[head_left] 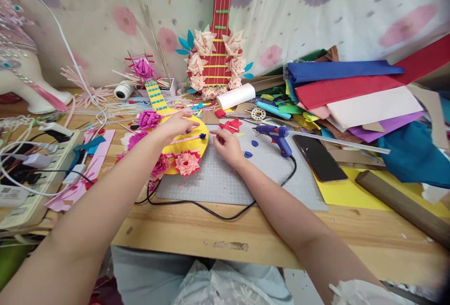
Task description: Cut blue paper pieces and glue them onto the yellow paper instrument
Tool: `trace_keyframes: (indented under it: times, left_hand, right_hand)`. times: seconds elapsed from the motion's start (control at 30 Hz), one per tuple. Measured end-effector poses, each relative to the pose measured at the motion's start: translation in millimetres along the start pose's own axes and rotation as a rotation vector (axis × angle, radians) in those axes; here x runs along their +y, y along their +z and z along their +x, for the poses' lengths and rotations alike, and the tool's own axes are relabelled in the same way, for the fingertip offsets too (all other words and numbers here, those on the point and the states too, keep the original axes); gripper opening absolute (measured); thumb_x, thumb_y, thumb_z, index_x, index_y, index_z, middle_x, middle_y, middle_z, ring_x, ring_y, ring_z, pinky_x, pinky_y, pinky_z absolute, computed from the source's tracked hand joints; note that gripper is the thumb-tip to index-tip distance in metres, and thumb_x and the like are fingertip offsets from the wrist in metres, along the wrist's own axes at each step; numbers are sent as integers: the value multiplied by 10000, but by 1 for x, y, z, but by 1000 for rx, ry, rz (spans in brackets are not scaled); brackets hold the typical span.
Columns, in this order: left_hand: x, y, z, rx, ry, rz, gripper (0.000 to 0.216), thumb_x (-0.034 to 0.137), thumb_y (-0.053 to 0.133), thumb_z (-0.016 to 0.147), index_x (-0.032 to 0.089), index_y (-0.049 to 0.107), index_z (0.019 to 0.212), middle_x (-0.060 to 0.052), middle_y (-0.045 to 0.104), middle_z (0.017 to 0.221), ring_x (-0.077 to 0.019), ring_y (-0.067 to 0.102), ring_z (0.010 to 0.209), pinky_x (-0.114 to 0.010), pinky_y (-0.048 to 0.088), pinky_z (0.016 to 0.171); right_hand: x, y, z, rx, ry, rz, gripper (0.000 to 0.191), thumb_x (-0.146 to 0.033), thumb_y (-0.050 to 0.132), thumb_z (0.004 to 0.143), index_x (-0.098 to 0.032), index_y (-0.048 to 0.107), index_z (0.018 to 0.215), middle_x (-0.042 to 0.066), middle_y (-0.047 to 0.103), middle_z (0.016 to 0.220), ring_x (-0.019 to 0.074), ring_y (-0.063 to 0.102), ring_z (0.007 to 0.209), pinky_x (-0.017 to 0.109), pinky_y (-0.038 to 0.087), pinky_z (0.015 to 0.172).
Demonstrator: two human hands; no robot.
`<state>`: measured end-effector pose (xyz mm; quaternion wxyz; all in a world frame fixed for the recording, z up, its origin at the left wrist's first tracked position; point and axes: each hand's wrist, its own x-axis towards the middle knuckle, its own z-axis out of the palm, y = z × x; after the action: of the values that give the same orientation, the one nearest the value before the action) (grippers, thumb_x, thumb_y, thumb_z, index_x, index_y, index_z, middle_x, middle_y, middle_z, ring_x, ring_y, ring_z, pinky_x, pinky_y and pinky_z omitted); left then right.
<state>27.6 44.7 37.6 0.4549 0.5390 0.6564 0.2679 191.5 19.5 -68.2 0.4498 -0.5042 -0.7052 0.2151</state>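
Note:
My left hand lies over the body of a yellow toy guitar, its fingers stretched out towards a dark blue paper piece near the guitar's edge. Beside that edge, above the grey cutting mat, my right hand has its index finger extended and thumb apart, with nothing visible between them. Pink and purple paper flowers line the guitar, and one sits at the top of its neck. Blue paper petals rest on the mat to the right, near a red paper flower.
A blue glue gun lies on the mat, its black cord looping along the front. Right of it are a phone and a pile of coloured paper. A power strip stands left. A red flower-trimmed guitar leans behind.

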Motion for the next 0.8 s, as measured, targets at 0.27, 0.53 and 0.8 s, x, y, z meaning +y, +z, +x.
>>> trace_keyframes:
  times: [0.27,0.53,0.8]
  left_hand:
    - [-18,-32,2,264,261,261,288,112,547,643,190,575,919,-32,656,915,-157,598,853,-264,442,739]
    - [-35,-16,1,335,306,845,156,362,654,674,214,621,637,-85,600,838,-277,548,972,-345,417,845]
    - [-30,-2,1,376,164,847,136,346,664,660,217,643,622,-103,645,774,-298,586,901,-376,440,779]
  right_hand:
    - [-5,-47,13,61,158,95,176,-319,534,775,-183,580,876,-13,550,630,113,478,556,246,380,548]
    - [10,-91,-22,7,137,-112,228,-418,543,790,-201,523,721,-4,543,620,120,463,550,258,340,527]
    - [25,-95,-43,32,116,-184,209,-405,526,804,-207,549,744,11,573,626,141,502,562,275,371,547]
